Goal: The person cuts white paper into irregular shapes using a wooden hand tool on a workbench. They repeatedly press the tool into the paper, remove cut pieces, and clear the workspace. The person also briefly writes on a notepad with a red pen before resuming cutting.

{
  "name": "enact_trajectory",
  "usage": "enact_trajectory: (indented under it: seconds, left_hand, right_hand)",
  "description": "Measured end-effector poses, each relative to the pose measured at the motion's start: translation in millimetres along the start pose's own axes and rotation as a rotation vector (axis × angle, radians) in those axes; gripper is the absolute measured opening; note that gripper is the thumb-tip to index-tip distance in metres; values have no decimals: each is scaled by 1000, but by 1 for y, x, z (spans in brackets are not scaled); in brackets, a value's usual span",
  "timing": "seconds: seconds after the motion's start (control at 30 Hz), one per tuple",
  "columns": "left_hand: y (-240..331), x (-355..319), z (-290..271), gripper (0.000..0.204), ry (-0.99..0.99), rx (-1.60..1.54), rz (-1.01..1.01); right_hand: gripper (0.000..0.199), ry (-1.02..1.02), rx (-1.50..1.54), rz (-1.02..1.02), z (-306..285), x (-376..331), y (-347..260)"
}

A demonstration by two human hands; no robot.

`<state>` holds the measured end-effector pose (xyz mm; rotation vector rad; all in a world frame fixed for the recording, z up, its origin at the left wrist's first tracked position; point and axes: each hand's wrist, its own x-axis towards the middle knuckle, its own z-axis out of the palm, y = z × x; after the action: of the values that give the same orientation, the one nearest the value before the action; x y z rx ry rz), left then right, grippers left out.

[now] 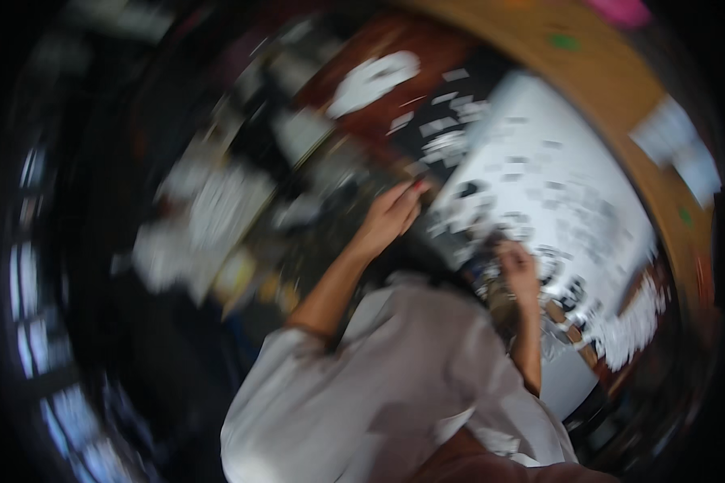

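Observation:
The whole picture is smeared by motion. My left hand (389, 219) is raised at the near left edge of a large white sheet (540, 109), its fingers drawn together. A small red spot shows at the fingertips; I cannot make out what it is. Lower on the right, my right hand (518, 264) is over the near edge of the sheet with curled fingers, beside a dark blurred patch. Whatever lies in those fingers is too blurred to name. Many small dark and grey pieces (514, 167) are scattered over the sheet, thickest toward its right side.
Small white pieces (445, 146) lie on a dark surface beyond my left hand. A white irregular shape (376, 83) rests on a reddish-brown surface. Pale bundled material (213, 213) is at left. A brown ledge (572, 56) curves behind the sheet, with pale papers (678, 145) on it.

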<state>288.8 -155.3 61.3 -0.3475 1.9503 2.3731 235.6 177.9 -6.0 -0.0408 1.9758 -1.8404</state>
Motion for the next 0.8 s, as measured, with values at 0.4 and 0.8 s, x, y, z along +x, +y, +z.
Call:
enact_trajectory:
  seconds: [0.4, 0.8]
  left_hand:
    - [-212, -288, -312, 57, 918, 749, -717]
    - [-225, -358, -512, 63, 729, 1566, -900]
  right_hand:
    - [22, -614, -607, -62, 192, 25, -50]
    - [23, -483, -807, -204, 169, 13, -41]
